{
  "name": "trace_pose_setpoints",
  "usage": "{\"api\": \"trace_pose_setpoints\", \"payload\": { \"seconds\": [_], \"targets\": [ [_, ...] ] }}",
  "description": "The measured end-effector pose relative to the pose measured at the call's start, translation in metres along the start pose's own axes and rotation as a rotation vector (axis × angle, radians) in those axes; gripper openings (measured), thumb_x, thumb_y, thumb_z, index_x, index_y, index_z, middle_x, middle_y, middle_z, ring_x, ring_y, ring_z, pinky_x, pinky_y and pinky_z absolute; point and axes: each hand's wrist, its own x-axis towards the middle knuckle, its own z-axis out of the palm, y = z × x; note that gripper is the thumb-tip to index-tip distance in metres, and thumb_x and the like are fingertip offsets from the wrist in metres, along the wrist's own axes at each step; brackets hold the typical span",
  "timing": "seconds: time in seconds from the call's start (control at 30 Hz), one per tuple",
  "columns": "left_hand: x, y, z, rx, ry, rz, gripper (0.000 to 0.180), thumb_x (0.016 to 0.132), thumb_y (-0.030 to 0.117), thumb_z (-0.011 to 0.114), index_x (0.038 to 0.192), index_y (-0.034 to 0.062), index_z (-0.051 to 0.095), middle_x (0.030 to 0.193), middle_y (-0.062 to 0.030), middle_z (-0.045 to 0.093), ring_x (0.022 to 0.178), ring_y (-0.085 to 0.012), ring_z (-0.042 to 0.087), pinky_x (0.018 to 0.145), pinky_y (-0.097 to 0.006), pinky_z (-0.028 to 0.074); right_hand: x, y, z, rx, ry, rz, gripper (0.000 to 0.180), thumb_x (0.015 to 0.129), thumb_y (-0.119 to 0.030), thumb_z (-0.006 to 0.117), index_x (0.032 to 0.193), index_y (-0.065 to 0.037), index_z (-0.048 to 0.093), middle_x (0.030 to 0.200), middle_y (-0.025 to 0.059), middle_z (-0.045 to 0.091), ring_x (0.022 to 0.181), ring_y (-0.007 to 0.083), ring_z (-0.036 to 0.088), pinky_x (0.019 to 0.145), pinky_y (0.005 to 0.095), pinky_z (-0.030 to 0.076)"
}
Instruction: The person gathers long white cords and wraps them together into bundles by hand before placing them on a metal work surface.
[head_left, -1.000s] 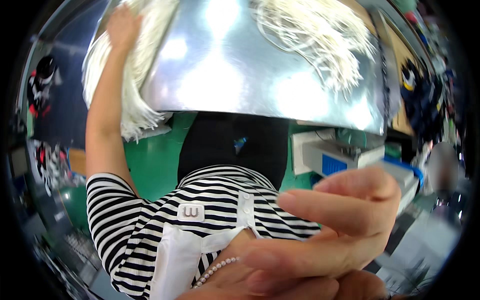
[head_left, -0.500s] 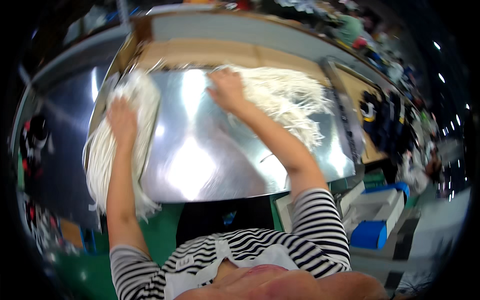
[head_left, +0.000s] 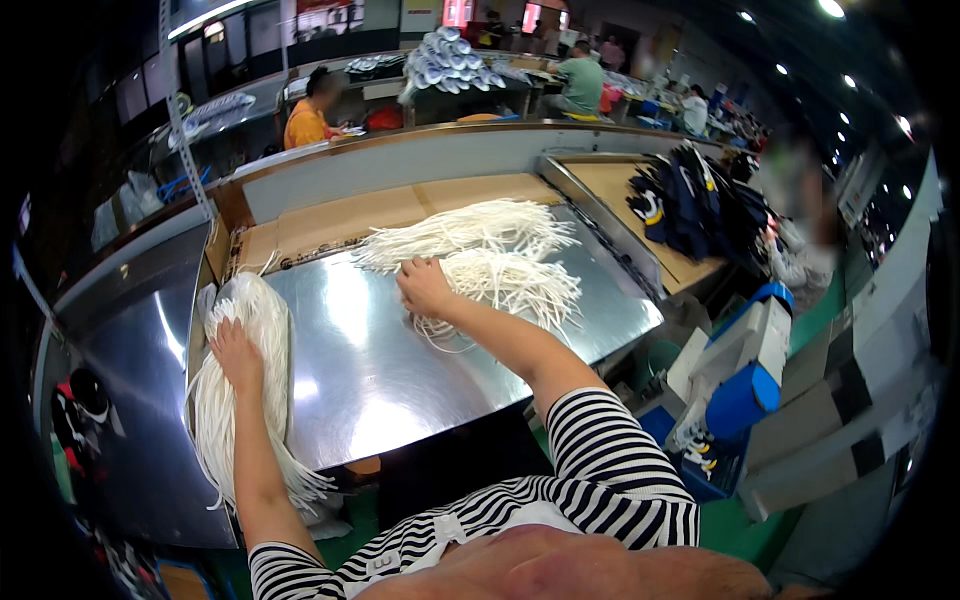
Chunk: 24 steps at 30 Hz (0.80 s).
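Observation:
A long bundle of white cords [head_left: 225,420], partly in a clear plastic bag [head_left: 272,325], lies along the left edge of the shiny metal tabletop [head_left: 370,370]. My left hand [head_left: 237,356] rests on top of it, fingers extended over the strands. Toward the back right, two loose bundles of white cords lie one behind the other. The far bundle [head_left: 470,228] stretches along the rear of the tabletop. My right hand [head_left: 426,288] has its fingers curled round the left end of the nearer bundle [head_left: 515,285], whose strands fan out to the right.
A cardboard-lined tray [head_left: 600,185] at the right carries a pile of dark gloves [head_left: 695,205]. Cardboard strips [head_left: 350,215] run behind the tabletop. Below right stands a blue and grey machine [head_left: 745,390]. Other people [head_left: 580,80] sit at work benches farther back.
The view has tilted, showing more of the room. My right hand has come nearer to me from the rear edge, and the cords there now lie as two separate bundles. My left hand stays on its bundle.

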Motion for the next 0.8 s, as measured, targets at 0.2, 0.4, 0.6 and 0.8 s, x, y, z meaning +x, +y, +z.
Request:
{"api": "trace_pose_setpoints", "payload": {
  "seconds": [0.2,0.4,0.6,0.8],
  "targets": [
    [0.004,-0.002,-0.031,-0.528,0.175,0.067,0.037,0.080,0.003,0.058,0.118,-0.0003,0.056,0.127,-0.0190,0.049,0.122,-0.0354,0.044,0.104,-0.043,0.034,-0.026,0.102,-0.146,0.876,0.616,0.361,0.040,0.076,-0.031,0.070,0.103,-0.002,0.064,0.092,0.0131,0.068,0.084,0.0240,0.066,0.076,0.0363,0.051],
    [0.004,0.042,-0.110,-0.839,0.036,0.189,0.032,0.082,-0.001,0.055,0.113,0.0030,0.057,0.119,-0.0134,0.053,0.114,-0.0302,0.051,0.097,-0.037,0.040,-0.080,0.145,-0.384,1.269,0.818,0.128,0.030,0.082,-0.024,0.070,0.103,-0.005,0.062,0.089,0.0024,0.065,0.085,0.0111,0.061,0.075,0.0261,0.048],
    [0.030,0.103,-0.173,-1.060,-0.108,0.250,0.029,0.085,0.002,0.057,0.113,0.0055,0.057,0.118,-0.0071,0.054,0.111,-0.0206,0.053,0.090,-0.033,0.043,-0.098,0.117,-0.429,1.240,0.606,0.186,0.032,0.077,-0.026,0.076,0.098,-0.004,0.066,0.089,0.0000,0.064,0.076,0.0082,0.054,0.067,0.0231,0.039],
    [0.049,0.158,-0.275,-1.456,-0.258,0.212,0.033,0.092,0.015,0.057,0.122,0.0018,0.055,0.120,-0.0066,0.056,0.111,-0.0153,0.053,0.096,-0.030,0.039,-0.099,0.081,-0.429,1.203,0.603,0.068,0.039,0.075,-0.028,0.076,0.098,0.002,0.066,0.093,0.0071,0.066,0.090,0.0144,0.060,0.085,0.0304,0.044]
  ]
}}
